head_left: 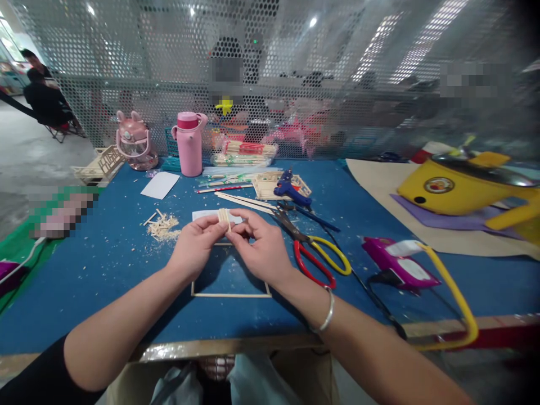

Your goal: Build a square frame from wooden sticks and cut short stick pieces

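Between my fingertips is a small bundle of short wooden sticks (pixel 223 215), standing upright. My left hand (pixel 197 239) pinches it from the left, and my right hand (pixel 260 242) closes on it from the right. Below and behind my hands, a thin rectangular stick frame (pixel 232 295) lies on the blue table, partly hidden by them. A pale sheet (pixel 201 215) shows just beyond my fingers. To the right of my right hand lie scissors (pixel 314 247) with one red and one yellow handle.
Wood scraps (pixel 162 226) lie left of my hands. A blue glue gun (pixel 291 188), long sticks (pixel 247 202), a pink flask (pixel 189 143) and a clear bottle (pixel 137 143) stand or lie farther back. On the right are a purple device (pixel 400 264) and a yellow pot (pixel 447 185).
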{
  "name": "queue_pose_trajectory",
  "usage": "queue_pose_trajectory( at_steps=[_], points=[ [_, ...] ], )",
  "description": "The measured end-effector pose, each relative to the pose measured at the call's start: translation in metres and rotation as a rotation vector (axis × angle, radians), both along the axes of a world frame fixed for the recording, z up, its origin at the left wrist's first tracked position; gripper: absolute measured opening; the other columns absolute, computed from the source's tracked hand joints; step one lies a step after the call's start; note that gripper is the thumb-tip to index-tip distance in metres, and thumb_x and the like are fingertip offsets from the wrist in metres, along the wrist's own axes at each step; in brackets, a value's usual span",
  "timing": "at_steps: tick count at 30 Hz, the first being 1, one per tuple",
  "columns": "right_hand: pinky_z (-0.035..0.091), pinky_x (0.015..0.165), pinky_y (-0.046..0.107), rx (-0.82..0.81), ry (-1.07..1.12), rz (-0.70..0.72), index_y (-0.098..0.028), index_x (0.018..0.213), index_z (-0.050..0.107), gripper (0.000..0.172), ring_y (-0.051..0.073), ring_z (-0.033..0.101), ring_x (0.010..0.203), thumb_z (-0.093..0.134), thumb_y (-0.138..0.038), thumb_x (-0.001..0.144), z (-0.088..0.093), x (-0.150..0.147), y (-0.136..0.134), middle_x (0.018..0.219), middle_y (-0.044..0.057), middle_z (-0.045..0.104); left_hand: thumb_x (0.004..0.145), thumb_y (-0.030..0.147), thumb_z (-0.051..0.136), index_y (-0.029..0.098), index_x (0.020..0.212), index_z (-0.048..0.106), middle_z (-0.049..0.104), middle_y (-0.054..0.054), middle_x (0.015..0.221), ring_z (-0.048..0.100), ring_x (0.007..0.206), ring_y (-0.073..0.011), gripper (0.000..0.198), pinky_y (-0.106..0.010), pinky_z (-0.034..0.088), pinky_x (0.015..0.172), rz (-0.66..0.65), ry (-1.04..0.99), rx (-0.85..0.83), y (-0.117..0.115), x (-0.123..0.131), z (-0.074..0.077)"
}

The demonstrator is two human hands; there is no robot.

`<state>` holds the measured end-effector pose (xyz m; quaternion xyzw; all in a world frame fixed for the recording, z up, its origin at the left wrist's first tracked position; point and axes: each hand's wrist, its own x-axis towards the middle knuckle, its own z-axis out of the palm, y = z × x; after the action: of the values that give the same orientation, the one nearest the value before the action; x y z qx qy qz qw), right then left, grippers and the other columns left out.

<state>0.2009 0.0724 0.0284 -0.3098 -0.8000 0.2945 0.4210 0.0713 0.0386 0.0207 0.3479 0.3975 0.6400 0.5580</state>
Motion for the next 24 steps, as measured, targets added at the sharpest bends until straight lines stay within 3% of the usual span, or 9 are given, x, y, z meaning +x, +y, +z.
queue_pose_trajectory(
  at_steps=[8,12,16,20,24],
  points=[
    [0.039,0.056,0.021,-0.108,-0.120,0.099,-0.017,0.129,0.037,0.056,0.009,0.048,0.051,0.051,-0.011,0.075,0.000,0.006,0.002,0.057,-0.008,0.051,0.061,0.030,0.076,0.014,0.093,0.067,0.073,-0.005,0.080,0.066,0.073,-0.0157,0.036,-0.028,0.049,0.073,-0.017,0.207,-0.099,-0.003,-0.003,-0.001],
    [0.039,0.055,0.021,-0.115,-0.155,0.169,-0.018,0.136,0.027,0.066,0.009,0.046,0.050,0.054,-0.016,0.076,0.000,0.010,0.007,0.058,-0.008,0.050,0.060,0.026,0.077,0.014,0.093,0.068,0.072,-0.004,0.073,0.064,0.066,-0.0131,0.036,-0.024,0.048,0.067,0.001,0.199,-0.139,-0.002,-0.003,0.001],
    [0.044,0.066,0.028,0.066,-0.254,0.126,-0.019,0.135,0.032,0.083,0.015,0.055,0.071,0.073,-0.029,0.063,0.005,0.017,0.018,0.082,0.001,0.059,0.059,0.025,0.077,0.013,0.092,0.068,0.070,-0.002,0.072,0.061,0.063,-0.0102,0.036,-0.021,0.045,0.062,-0.017,0.067,-0.176,-0.002,0.000,0.003],
    [0.042,0.088,0.041,0.213,-0.277,0.144,-0.017,0.127,0.045,0.079,0.024,0.053,0.100,0.077,-0.037,0.058,0.009,0.020,0.025,0.112,0.011,0.057,0.060,0.023,0.076,0.014,0.091,0.069,0.070,-0.002,0.073,0.060,0.063,-0.0090,0.033,-0.019,0.045,0.061,-0.053,0.030,-0.184,-0.003,0.002,0.004],
    [0.045,0.087,0.037,0.115,-0.235,0.200,-0.020,0.119,0.054,0.061,0.021,0.059,0.097,0.075,-0.031,0.063,0.009,0.019,0.025,0.112,0.008,0.062,0.059,0.024,0.077,0.013,0.095,0.068,0.071,-0.005,0.078,0.060,0.066,-0.0099,0.038,-0.021,0.045,0.065,-0.058,0.053,-0.178,-0.005,0.003,0.004]
  ],
)
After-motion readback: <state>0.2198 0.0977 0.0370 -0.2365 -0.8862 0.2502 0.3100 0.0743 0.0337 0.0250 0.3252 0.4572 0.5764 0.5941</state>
